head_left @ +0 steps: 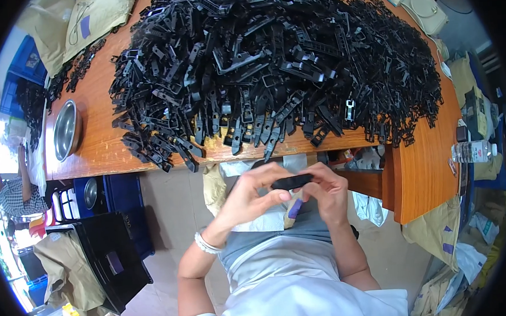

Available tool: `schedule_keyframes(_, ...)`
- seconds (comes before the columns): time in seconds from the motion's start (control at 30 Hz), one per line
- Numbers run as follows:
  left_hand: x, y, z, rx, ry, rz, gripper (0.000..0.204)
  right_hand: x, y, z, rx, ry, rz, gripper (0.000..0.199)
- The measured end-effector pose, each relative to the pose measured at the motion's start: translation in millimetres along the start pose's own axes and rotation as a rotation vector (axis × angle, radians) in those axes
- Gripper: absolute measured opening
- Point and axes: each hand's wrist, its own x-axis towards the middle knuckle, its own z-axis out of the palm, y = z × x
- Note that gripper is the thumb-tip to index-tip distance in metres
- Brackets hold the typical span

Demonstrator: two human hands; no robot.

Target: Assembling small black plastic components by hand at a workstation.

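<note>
Between my two hands, just off the table's front edge, is a small elongated black plastic part (291,182); its exact kind is hard to make out. My left hand (254,193) pinches one end with thumb and fingers, a white bracelet at its wrist. At the other end, the fingers of my right hand (327,189) close on it. Beyond them a big heap of similar black plastic clip-like pieces (259,66) covers much of the wooden table (101,157), some hanging over the front edge.
A metal bowl (68,130) rests on the table's left. Below it stand black crates (112,262) and a brown paper bag (64,271). A water bottle (473,151) lies at the right, above another paper bag (437,234). Another person (17,190) is at far left.
</note>
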Motion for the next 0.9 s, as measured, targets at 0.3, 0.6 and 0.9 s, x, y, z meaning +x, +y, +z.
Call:
schedule_keyframes(0.3, 107, 20, -81, 1.039, 0.527, 0.319, 0.016, -4, 13, -3, -0.048, -0.043, 0.062, 0.015)
schedule_keyframes(0.6, 78, 34, -62, 0.358, 0.627, 0.137, 0.022, 6, 10, -9, 0.014, 0.002, 0.082, 0.018)
schedule_keyframes(0.9, 10, 21, -14, -0.336, 0.274, -0.383, 0.016, 11, -9, 3, -0.431, -0.140, -0.404, 0.024)
